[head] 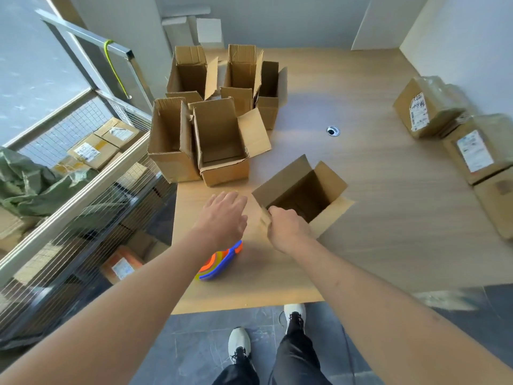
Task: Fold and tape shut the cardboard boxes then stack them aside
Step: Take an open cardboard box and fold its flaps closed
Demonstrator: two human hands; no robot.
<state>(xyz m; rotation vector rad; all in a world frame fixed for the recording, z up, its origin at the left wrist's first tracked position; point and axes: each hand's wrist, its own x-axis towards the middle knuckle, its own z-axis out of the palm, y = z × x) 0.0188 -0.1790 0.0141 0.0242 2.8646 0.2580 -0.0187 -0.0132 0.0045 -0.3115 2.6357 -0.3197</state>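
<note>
My right hand pinches a flap of the open box in front of me.

My right hand (287,227) is curled round the near flap of the open box (302,195), which stands on the table (374,218) just ahead. My left hand (223,215) hovers beside it, fingers relaxed, gripping nothing, above a bright tape dispenser (220,262). More open boxes (213,120) cluster farther back; taped boxes (455,129) sit at the right.
</note>
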